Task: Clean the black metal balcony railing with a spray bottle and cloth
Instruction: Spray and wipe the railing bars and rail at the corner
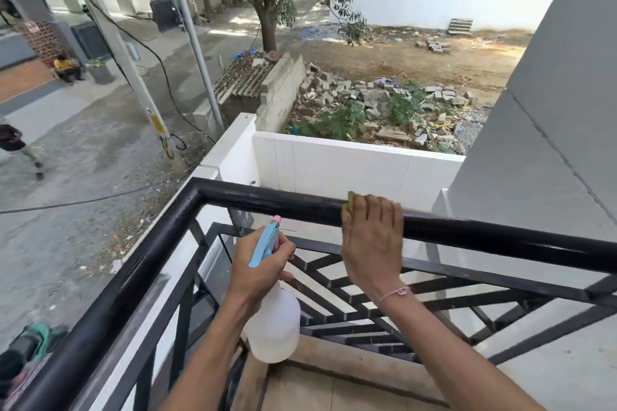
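Two hands: left hand (260,267) grips spray bottle (273,320); right hand (372,237) presses cloth (350,202) on railing (267,202). No readable writing.

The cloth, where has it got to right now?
In the head view, the yellow cloth lies on the black top rail right of centre, pressed under the right hand, only its edge showing. The spray bottle is lower left, in the left hand.

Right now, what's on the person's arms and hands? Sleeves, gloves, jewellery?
No gloves: both the left hand and the right hand are bare. No sleeves show on either forearm. The right wrist wears a thin pink bracelet with a small charm. Nothing shows on the left wrist.
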Motion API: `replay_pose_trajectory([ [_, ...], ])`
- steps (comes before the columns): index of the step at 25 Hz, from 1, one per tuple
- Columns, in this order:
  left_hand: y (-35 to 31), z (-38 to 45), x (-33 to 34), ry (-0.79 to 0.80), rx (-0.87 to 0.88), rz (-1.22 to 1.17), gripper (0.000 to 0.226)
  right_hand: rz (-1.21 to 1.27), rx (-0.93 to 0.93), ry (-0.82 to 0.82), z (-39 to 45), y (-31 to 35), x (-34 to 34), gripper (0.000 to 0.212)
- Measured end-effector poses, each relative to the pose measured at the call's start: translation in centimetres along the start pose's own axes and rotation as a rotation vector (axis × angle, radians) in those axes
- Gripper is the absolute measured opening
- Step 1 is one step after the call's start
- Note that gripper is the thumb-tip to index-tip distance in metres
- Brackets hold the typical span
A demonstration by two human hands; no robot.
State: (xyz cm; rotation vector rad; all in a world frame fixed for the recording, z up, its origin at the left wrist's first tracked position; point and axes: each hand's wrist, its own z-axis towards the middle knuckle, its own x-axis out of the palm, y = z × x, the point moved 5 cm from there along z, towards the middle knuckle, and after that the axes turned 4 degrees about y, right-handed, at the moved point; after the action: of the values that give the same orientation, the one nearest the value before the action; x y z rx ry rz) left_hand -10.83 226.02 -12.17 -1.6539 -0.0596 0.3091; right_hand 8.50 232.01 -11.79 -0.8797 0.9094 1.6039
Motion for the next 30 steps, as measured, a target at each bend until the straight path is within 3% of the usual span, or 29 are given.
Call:
replay_pose_trajectory([
  [7, 1.1, -0.3, -5.9, -0.106, -0.048, -0.076, 0.018, 0.053, -0.41, 0.115, 4.1, 15.5, 3.8, 0.047],
  [9, 1.6, -0.3, -7.5, -0.141, -0.032, -0.072, 0.011, 0.013, -0.556, 0.097, 3.9, 16.6, 4.6, 0.049],
  [12, 1.9, -0.3, -9.1, -0.17, -0.022, -0.08, 0.004, -0.126, -0.805, 0.049, 3.2, 13.1, 4.0, 0.058],
  [13, 1.8, -0.3, -9.4, -0.168, -0.025, -0.079, 0.004, -0.143, -0.773, 0.07, 2.9, 11.5, 3.7, 0.061],
  [15, 1.7, -0.4, -9.6, -0.155, -0.028, -0.085, 0.009, -0.103, -0.514, 0.095, 2.7, 8.9, 2.9, 0.054],
  [18, 1.7, -0.9, -10.1, -0.164, -0.034, -0.047, 0.019, -0.052, -0.211, 0.052, 3.3, 10.1, 3.0, 0.044],
  [25, 2.2, -4.1, -11.6, -0.288, 0.011, -0.004, 0.014, 0.124, -0.579, 0.238, 6.7, 23.4, 6.2, 0.052],
  [30, 2.2, -6.3, -12.7, -0.354, 0.01, -0.011, 0.009, 0.337, -0.854, 0.369, 7.5, 27.8, 5.8, 0.046],
])
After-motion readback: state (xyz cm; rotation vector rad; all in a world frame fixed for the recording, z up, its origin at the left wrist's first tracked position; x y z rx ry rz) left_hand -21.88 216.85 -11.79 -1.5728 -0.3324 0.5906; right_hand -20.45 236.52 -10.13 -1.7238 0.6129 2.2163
